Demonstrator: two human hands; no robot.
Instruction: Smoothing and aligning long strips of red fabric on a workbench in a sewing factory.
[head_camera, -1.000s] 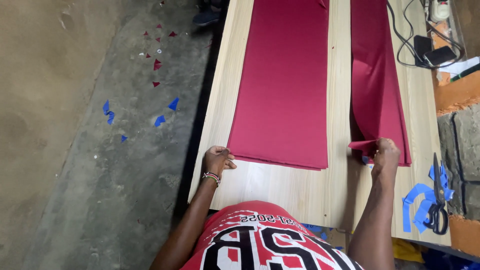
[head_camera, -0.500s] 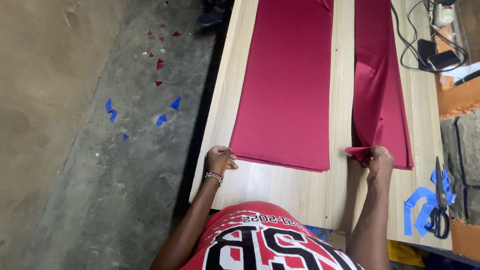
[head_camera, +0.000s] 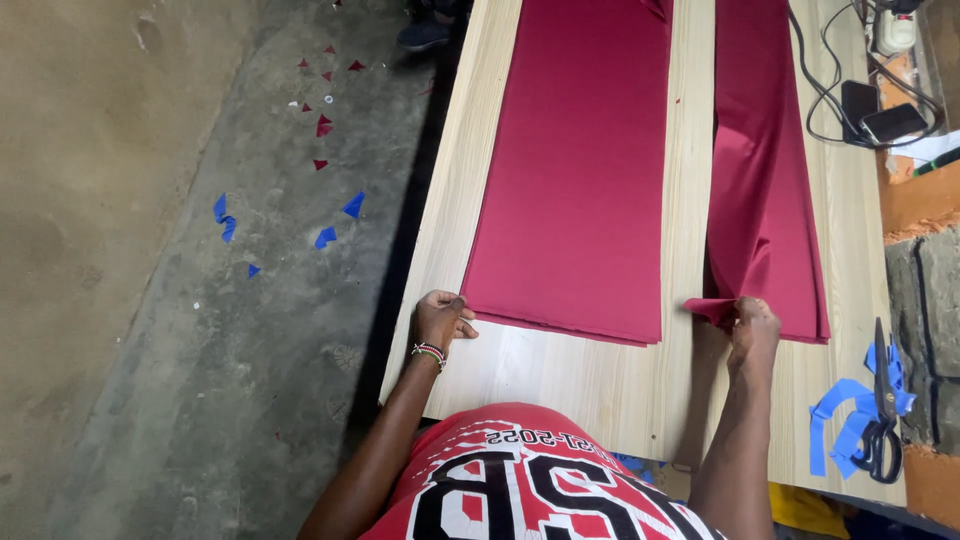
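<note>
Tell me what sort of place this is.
Probably a tailoring or fabric-cutting workshop: long crimson cloth panels lie flat on a pale wooden table, black-handled scissors rest nearby, and red and blue cloth scraps litter the concrete floor.

Screens: one, no packages, labels or signs.
Dark rectangular phone (head_camera: 893, 122), screen off, lies flat at the far right end of the wooden table (head_camera: 560, 390), beside a black rectangular block (head_camera: 857, 99) among cables.

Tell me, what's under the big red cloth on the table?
The pale wooden table shows all round the big red cloth. Its near edge looks layered, like more cloth beneath, but anything underneath is covered.
</note>
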